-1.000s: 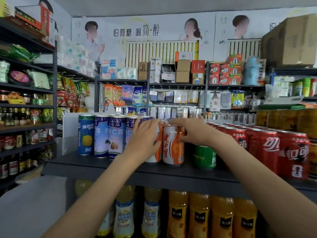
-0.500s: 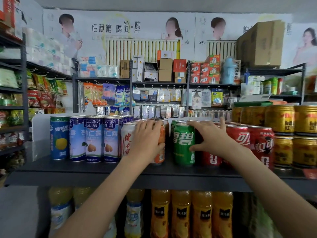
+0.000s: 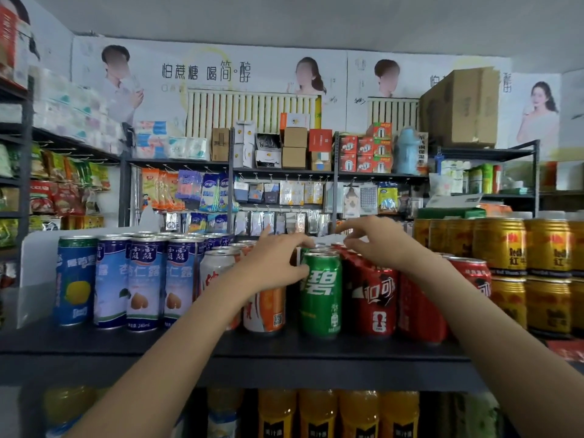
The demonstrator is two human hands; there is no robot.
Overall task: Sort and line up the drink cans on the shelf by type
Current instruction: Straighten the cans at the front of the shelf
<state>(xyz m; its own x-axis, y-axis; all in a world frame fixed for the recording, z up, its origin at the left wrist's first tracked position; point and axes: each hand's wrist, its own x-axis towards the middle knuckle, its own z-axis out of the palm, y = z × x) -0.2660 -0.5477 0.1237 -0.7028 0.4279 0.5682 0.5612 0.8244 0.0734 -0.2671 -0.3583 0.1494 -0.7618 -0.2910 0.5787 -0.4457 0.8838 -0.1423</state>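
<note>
Small shop interior, flat even light, plain grey ceiling (image 3: 284, 17). Back wall covered by printed posters (image 3: 205, 74) over white radiators (image 3: 249, 112). Dark metal racks (image 3: 335, 175) along back and left walls, cardboard carton (image 3: 461, 109) on top right rack.

- The left hand (image 3: 275, 263) covers the top of the orange can (image 3: 265, 308); its print is mostly unreadable.
- The right arm (image 3: 467, 311) hides part of the red cans (image 3: 376, 298).
- Rear can rows are barely visible.
- Bottles (image 3: 319, 415) at bottom are cut off.
- Left-edge goods are blurred.
</note>
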